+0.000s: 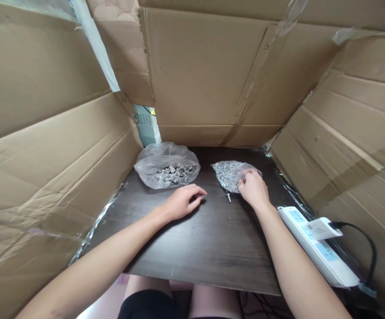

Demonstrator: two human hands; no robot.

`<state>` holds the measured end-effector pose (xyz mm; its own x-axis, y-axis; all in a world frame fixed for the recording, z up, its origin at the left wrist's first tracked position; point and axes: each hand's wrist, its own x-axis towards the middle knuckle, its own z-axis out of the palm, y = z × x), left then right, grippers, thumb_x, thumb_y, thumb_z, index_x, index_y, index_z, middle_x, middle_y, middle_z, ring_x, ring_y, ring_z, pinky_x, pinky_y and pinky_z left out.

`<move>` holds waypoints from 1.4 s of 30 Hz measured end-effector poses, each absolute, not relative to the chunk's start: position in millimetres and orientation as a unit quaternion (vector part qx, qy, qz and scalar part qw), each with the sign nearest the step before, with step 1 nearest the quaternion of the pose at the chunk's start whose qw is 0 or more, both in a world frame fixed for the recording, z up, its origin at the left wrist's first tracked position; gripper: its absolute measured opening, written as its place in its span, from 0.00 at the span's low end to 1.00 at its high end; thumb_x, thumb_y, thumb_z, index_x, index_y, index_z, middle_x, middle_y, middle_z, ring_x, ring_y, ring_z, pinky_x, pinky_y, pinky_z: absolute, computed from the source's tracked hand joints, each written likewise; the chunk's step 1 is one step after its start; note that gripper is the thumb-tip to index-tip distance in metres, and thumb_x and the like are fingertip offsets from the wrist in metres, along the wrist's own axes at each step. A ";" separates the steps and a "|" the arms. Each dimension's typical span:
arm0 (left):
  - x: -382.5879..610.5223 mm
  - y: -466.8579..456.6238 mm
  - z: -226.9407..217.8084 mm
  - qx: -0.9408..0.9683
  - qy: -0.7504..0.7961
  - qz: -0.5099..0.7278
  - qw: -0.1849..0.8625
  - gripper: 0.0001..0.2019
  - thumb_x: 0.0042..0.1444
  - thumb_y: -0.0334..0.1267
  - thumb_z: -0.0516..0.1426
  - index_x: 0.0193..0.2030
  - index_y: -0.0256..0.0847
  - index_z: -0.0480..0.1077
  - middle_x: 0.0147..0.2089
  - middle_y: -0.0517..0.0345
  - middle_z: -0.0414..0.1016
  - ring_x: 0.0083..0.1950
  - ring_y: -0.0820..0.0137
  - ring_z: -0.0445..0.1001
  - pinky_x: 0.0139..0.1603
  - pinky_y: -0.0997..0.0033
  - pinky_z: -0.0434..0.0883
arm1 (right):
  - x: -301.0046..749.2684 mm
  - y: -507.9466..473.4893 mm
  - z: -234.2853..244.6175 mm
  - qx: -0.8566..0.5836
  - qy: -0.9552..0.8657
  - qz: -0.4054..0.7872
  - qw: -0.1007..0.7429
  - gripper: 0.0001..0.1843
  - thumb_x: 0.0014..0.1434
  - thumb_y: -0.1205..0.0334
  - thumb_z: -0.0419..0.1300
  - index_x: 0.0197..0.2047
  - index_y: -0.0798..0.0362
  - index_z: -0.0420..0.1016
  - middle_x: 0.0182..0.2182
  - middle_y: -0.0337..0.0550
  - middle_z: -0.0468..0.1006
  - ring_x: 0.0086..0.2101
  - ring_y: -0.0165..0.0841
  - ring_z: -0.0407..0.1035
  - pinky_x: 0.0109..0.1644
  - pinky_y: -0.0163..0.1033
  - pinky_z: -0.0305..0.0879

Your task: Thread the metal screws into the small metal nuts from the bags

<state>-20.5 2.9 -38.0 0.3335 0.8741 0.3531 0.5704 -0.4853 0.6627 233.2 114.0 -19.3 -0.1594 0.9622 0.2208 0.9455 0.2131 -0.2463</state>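
My left hand [184,203] rests on the dark tabletop with its fingers curled, and a small shiny metal piece shows at the fingertips, too small to name. Beyond it sits an open clear plastic bag [149,175] holding many small round metal parts [176,173]. My right hand [254,189] is at the right side of a second clear bag, full of metal screws [227,172]. Its fingers are bent together at the bag's opening, and what they grip is hidden. One loose screw [228,197] lies on the table just in front of that bag.
Cardboard walls [208,71] enclose the dark table [212,248] on the left, back and right. A white power strip [315,248] with a plugged-in adapter [323,228] and black cable [373,248] lies along the right edge, close to my right forearm.
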 end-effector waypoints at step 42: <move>-17.7 3.3 -36.1 0.792 0.461 0.339 0.214 0.10 0.63 0.30 0.56 0.49 0.39 0.76 0.44 0.52 0.79 0.43 0.67 0.76 0.47 0.69 0.73 | 184.2 131.8 -40.1 -0.520 -0.846 -0.006 0.118 0.30 0.66 0.57 0.54 0.68 0.58 0.66 0.64 0.58 0.70 0.64 0.51 0.61 0.67 0.58 0.54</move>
<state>-17.7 3.3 -36.1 0.3452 0.8749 0.3396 0.5843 -0.4835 0.6518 184.2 131.8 -40.1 -0.4303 0.8788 0.2061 0.8814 0.4583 -0.1140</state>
